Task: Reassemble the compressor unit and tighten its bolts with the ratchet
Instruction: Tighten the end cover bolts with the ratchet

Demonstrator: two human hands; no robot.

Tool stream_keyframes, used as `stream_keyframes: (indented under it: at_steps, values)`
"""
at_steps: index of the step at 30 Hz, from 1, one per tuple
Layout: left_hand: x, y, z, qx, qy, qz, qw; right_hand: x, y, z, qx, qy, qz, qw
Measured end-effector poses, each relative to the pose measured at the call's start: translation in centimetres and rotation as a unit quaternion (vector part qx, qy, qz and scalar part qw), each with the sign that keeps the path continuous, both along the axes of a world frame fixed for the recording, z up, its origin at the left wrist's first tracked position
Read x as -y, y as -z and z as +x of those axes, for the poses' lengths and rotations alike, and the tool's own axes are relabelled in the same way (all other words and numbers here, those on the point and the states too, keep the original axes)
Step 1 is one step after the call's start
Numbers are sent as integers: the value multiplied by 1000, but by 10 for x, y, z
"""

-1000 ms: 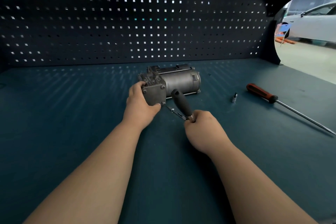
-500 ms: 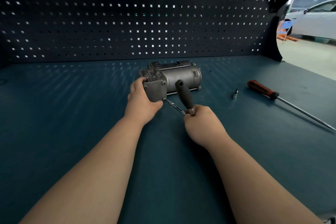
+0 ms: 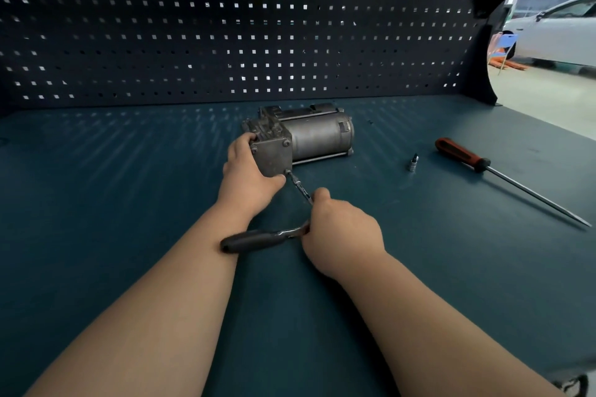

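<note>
A grey metal compressor unit [image 3: 309, 135] lies on its side on the dark teal bench [image 3: 129, 203], its square end plate facing me. My left hand [image 3: 248, 174] grips that end plate from the left. My right hand [image 3: 338, 232] holds the head of the ratchet [image 3: 258, 240], fingers curled round it. The ratchet's black handle points left, across my left forearm. A thin extension bar [image 3: 298, 187] runs from the ratchet head up to the bolt at the plate's lower right corner.
A small loose socket [image 3: 412, 162] stands right of the compressor. Further right lies a long screwdriver [image 3: 467, 156] with a red and black handle. A perforated panel [image 3: 242, 26] walls the back of the bench. The bench's right edge opens onto a workshop floor.
The ratchet handle has swung from pointing up toward the compressor down and round to the left. My right hand stayed at the ratchet head; my left hand kept its grip on the end plate.
</note>
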State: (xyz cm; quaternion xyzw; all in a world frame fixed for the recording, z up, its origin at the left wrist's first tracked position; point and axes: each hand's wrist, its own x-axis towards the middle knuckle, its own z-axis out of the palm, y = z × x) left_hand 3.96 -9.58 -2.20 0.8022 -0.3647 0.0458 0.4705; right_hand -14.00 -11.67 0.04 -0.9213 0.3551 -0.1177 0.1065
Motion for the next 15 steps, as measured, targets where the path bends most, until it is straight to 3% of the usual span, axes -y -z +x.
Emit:
stream_keyframes:
  at_steps: [8,15]
  values:
    - [0,1,2,-3,3,1,1000,-3,2,2,-7,-7,-19,1000]
    - [1,0,3,-11,9,7,1000,3,3,3,46,33,25,998]
